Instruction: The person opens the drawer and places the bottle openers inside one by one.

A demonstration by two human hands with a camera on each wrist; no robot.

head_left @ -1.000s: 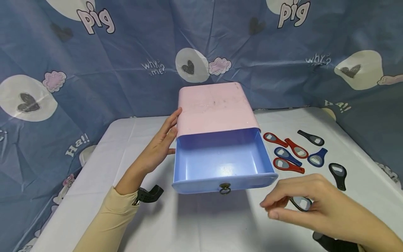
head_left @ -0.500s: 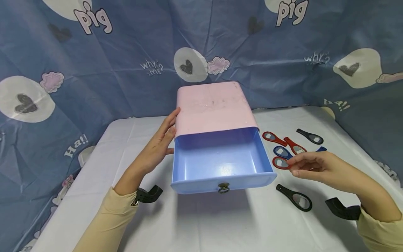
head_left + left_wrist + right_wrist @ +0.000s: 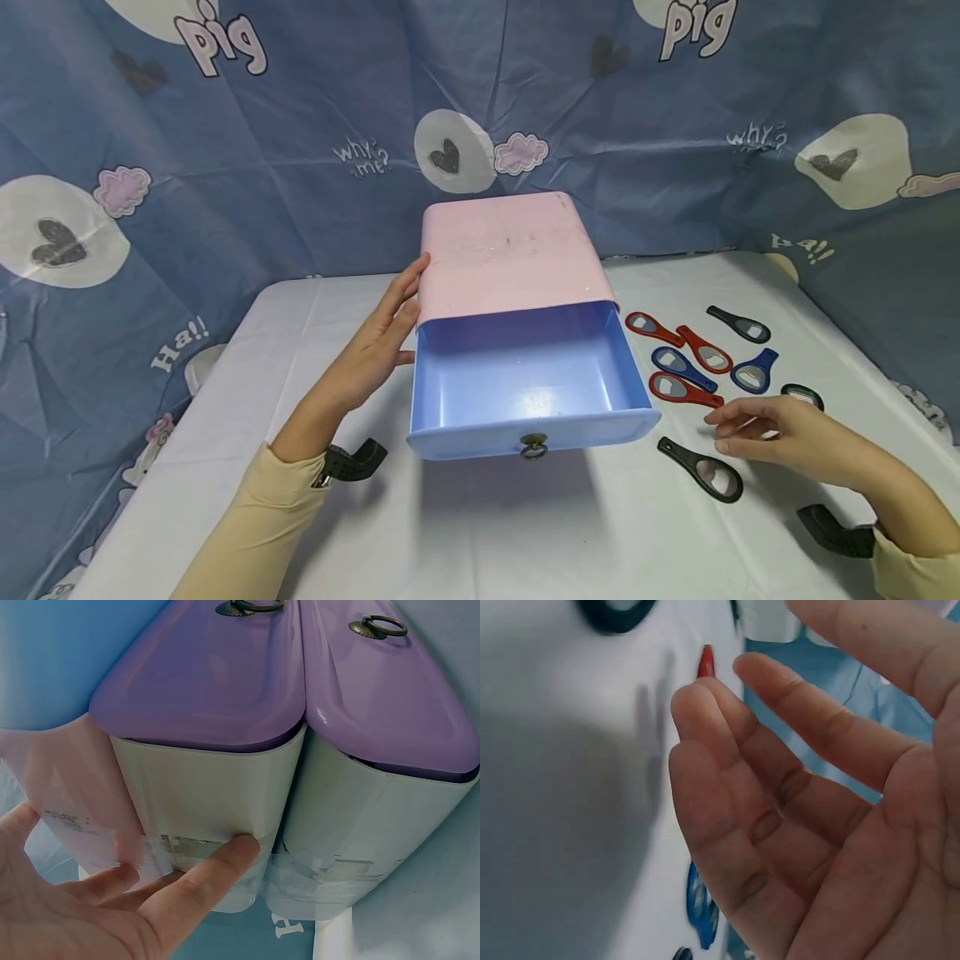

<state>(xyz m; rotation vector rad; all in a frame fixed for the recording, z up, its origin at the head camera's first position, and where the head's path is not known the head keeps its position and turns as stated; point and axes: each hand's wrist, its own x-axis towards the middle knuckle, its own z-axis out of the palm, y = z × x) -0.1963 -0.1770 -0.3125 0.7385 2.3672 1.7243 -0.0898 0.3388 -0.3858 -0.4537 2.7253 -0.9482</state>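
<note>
My left hand (image 3: 371, 354) rests against the left side of a pink drawer box (image 3: 517, 258), its fingers fairly straight. In the left wrist view, the fingers touch the box sides near clear tape. A light blue drawer (image 3: 517, 367) is pulled out from the box and holds nothing. My right hand (image 3: 787, 437) hovers over the table with loosely bent fingers and nothing between them. Nearest to it are a black bottle opener (image 3: 697, 467), a red bottle opener (image 3: 684, 390) and another black one partly hidden behind the hand.
Beyond the right hand lie several more bottle openers, among them a blue one (image 3: 756, 372) and a black one (image 3: 738, 324). Purple-fronted drawers (image 3: 210, 675) stand beside the pink box in the left wrist view. A patterned blue cloth (image 3: 300, 125) hangs behind the white table (image 3: 495, 533).
My right hand has moved away from the drawer's front corner to above the bottle openers, then slightly right and nearer to me. My left hand and the drawer have stayed put.
</note>
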